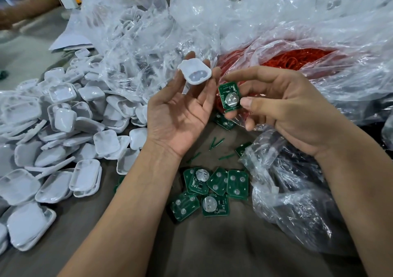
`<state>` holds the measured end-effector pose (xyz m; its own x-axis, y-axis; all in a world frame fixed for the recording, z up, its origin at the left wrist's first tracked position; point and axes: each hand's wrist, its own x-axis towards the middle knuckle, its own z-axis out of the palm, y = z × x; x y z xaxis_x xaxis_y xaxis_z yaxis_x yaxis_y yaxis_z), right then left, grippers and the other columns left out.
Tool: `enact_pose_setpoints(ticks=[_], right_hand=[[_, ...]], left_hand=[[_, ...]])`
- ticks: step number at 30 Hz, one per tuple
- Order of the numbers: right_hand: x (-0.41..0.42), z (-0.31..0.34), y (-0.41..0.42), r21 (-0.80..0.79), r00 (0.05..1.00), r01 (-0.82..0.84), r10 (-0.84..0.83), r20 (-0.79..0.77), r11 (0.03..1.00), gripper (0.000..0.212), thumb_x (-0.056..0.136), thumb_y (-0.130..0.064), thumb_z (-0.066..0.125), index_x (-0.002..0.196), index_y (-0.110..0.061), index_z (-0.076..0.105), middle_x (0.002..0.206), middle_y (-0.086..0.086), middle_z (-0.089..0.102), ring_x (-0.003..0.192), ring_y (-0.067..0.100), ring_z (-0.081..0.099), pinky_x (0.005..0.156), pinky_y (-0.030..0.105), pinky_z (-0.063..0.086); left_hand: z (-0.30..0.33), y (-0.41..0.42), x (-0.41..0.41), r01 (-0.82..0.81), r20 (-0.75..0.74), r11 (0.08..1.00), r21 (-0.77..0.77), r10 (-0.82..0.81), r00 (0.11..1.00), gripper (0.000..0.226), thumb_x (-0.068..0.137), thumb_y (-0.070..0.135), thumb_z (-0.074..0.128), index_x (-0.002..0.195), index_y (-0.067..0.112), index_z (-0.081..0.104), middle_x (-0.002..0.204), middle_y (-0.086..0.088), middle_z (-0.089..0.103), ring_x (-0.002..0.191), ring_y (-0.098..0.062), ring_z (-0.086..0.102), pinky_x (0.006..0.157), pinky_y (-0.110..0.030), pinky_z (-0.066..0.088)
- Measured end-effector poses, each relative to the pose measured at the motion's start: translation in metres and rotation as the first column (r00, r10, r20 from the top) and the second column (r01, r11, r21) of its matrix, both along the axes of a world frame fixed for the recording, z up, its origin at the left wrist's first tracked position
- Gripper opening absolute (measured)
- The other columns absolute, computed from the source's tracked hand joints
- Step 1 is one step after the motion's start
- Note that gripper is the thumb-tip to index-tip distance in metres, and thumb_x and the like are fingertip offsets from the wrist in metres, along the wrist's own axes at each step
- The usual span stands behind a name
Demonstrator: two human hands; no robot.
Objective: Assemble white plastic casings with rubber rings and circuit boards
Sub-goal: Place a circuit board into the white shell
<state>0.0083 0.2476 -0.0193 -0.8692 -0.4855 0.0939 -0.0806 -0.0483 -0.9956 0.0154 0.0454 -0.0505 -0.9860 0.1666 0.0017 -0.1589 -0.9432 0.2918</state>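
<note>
My left hand (180, 111) is raised palm up and holds a white plastic casing (194, 73) at its fingertips, hollow side toward me. Just to its right, my right hand (282, 106) pinches a green circuit board (229, 97) with a round silver battery clip between thumb and fingers. The board hangs close beside the casing without touching it. Red rubber rings (295, 58) fill a clear bag behind my right hand.
A heap of white casings (63, 140) covers the table's left side. Several loose green boards (212, 191) lie between my forearms. Crumpled clear bags (293, 202) lie at right and across the back. Another person's arm (25, 6) rests at far left.
</note>
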Motion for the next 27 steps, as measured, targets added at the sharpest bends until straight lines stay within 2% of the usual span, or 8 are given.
enact_pose_setpoints(ticks=[3, 6, 11, 15, 18, 21, 24, 27], right_hand=[[0.001, 0.000, -0.001, 0.020, 1.000, 0.020, -0.020, 0.014, 1.000, 0.030, 0.097, 0.004, 0.063, 0.123, -0.008, 0.070, 0.097, 0.021, 0.072, 0.088, 0.033, 0.077, 0.053, 0.024, 0.056], [0.002, -0.001, 0.000, 0.179, 0.991, 0.088, -0.068, -0.112, 0.980, 0.026, 0.091, -0.001, 0.073, 0.115, -0.013, 0.075, 0.086, 0.017, 0.072, 0.068, 0.019, 0.073, 0.048, 0.020, 0.049], [0.006, -0.007, -0.010, 0.534, 0.920, 0.242, -0.018, -0.390, 0.810, 0.017, 0.090, -0.019, 0.079, 0.105, -0.026, 0.079, 0.076, -0.011, 0.073, 0.054, -0.001, 0.062, 0.052, 0.009, 0.046], [0.009, -0.003, -0.016, 0.335, 0.883, 0.340, -0.176, -0.434, 0.879, 0.013, 0.096, -0.036, 0.068, 0.106, -0.029, 0.071, 0.087, -0.014, 0.072, 0.066, -0.002, 0.067, 0.054, 0.011, 0.050], [0.013, 0.003, -0.018, 0.165, 0.902, 0.315, -0.241, -0.359, 0.935, 0.031, 0.092, -0.051, 0.069, 0.111, -0.026, 0.069, 0.088, -0.012, 0.074, 0.066, 0.003, 0.069, 0.052, 0.012, 0.048], [0.014, 0.003, -0.021, 0.182, 0.884, 0.348, -0.258, -0.390, 0.920, 0.052, 0.081, -0.060, 0.073, 0.115, -0.021, 0.069, 0.096, -0.005, 0.076, 0.075, 0.012, 0.075, 0.060, 0.025, 0.060], [0.014, 0.005, -0.019, 0.199, 0.887, 0.327, -0.227, -0.402, 0.924, 0.034, 0.088, -0.053, 0.069, 0.100, -0.021, 0.071, 0.083, -0.009, 0.073, 0.064, 0.006, 0.068, 0.052, 0.017, 0.052], [0.016, 0.006, -0.016, 0.416, 0.894, 0.210, -0.002, -0.448, 0.885, 0.023, 0.086, -0.046, 0.072, 0.088, -0.023, 0.072, 0.073, -0.019, 0.069, 0.055, 0.004, 0.062, 0.045, 0.011, 0.043]], left_hand=[[0.000, 0.000, 0.000, 0.010, -0.007, 1.000, 0.002, -0.010, 1.000, 0.046, 0.084, 0.007, 0.067, 0.130, 0.006, 0.062, 0.120, -0.021, 0.066, 0.101, -0.039, 0.070, 0.090, -0.036, 0.059], [0.000, -0.001, 0.000, 0.011, -0.022, 1.000, -0.021, -0.011, 1.000, 0.049, 0.084, 0.007, 0.067, 0.132, 0.008, 0.059, 0.121, -0.020, 0.066, 0.104, -0.038, 0.068, 0.093, -0.036, 0.058], [-0.002, -0.002, 0.001, 0.021, -0.060, 0.996, -0.084, -0.026, 0.998, 0.039, 0.088, 0.013, 0.058, 0.127, 0.011, 0.060, 0.117, -0.017, 0.069, 0.108, -0.035, 0.068, 0.095, -0.035, 0.056], [-0.003, -0.002, 0.000, 0.024, -0.093, 0.983, -0.182, -0.042, 0.995, 0.038, 0.085, 0.009, 0.064, 0.123, 0.011, 0.063, 0.119, -0.017, 0.069, 0.114, -0.033, 0.064, 0.100, -0.037, 0.054], [-0.005, -0.002, -0.001, 0.025, -0.130, 0.965, -0.261, -0.061, 0.990, 0.046, 0.076, 0.005, 0.077, 0.121, 0.010, 0.064, 0.114, -0.014, 0.071, 0.109, -0.028, 0.065, 0.101, -0.038, 0.052], [-0.007, -0.003, -0.002, 0.033, -0.144, 0.959, -0.280, -0.075, 0.987, 0.055, 0.067, 0.003, 0.086, 0.118, 0.010, 0.066, 0.115, -0.015, 0.069, 0.120, -0.032, 0.056, 0.097, -0.041, 0.055], [-0.005, -0.005, -0.003, 0.032, -0.147, 0.967, -0.251, -0.071, 0.987, 0.056, 0.067, 0.003, 0.086, 0.119, 0.009, 0.065, 0.113, -0.015, 0.071, 0.111, -0.030, 0.063, 0.097, -0.039, 0.055], [-0.002, -0.009, -0.002, -0.014, -0.136, 0.971, -0.237, -0.019, 0.990, 0.052, 0.074, 0.005, 0.077, 0.123, 0.010, 0.063, 0.115, -0.015, 0.071, 0.116, -0.034, 0.063, 0.094, -0.038, 0.058]])
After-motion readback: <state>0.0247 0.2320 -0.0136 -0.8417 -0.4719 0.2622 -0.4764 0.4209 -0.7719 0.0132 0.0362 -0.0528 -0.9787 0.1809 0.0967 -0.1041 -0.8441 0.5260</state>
